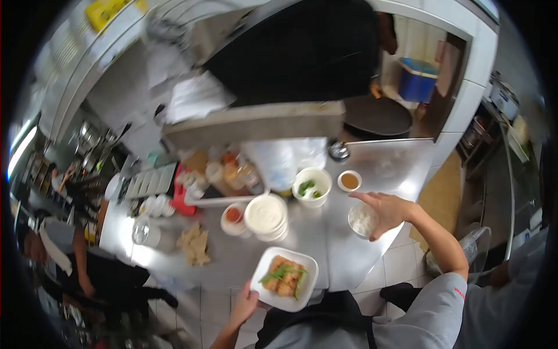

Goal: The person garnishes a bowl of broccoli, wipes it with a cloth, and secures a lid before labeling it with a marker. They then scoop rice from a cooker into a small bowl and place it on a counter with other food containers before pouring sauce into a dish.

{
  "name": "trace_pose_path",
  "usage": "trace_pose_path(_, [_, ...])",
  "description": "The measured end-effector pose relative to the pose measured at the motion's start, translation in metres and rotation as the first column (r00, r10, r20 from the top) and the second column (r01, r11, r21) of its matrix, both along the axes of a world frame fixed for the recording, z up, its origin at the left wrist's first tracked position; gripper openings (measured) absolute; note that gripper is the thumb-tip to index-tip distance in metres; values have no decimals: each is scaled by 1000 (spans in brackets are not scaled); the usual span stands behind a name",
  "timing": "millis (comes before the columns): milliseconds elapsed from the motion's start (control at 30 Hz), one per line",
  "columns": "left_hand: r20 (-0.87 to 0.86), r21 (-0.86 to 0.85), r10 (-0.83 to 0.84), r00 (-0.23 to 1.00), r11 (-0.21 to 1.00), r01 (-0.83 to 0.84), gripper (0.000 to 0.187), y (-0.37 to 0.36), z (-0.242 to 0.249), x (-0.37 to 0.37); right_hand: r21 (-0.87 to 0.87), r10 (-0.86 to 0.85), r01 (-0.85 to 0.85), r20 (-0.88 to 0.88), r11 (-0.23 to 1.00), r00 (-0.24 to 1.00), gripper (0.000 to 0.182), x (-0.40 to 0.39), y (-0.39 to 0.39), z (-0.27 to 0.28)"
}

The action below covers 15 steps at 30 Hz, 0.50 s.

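Note:
My left hand (243, 306) grips the left edge of a white square dish (312, 267). Golden-brown pieces of food (283, 282) with green strips on top lie in it. On the right, my right hand (385, 212) is stretched over a small bowl of white rice (361, 221), thumb and fingers spread wide at its rim and covering part of it. Just behind that bowl stands a small cup of brown sauce (349, 181). A white bowl with green leaves (312, 187) is to its left.
White stacked tubs (266, 216) and a container of red sauce (233, 215) stand on the steel counter (302, 232), before a tray of bottles (232, 171). Crumpled brown paper (194, 244) lies further left. A dark round tray (378, 116) is at the hatch. Other people stand left and right.

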<state>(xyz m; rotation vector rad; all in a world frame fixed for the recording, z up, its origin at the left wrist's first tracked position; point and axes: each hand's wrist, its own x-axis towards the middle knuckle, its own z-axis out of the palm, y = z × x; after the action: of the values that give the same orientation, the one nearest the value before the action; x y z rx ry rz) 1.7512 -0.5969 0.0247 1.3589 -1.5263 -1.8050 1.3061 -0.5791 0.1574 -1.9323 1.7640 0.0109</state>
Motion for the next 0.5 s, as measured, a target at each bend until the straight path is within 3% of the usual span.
trace_pose_path(133, [-29, -7, 298, 954, 954, -298, 42, -8, -7, 59, 17, 199, -202, 118, 979, 973, 109, 85, 12, -3])
trace_pose_path(300, [-22, -8, 366, 930, 930, -367, 36, -41, -5, 104, -129, 406, -385, 281, 914, 870, 103, 179, 11, -25])
trace_pose_path(500, [-149, -17, 402, 904, 913, -409, 30, -96, -32, 130, -195, 428, -389, 245, 901, 870, 107, 268, -23, -50])
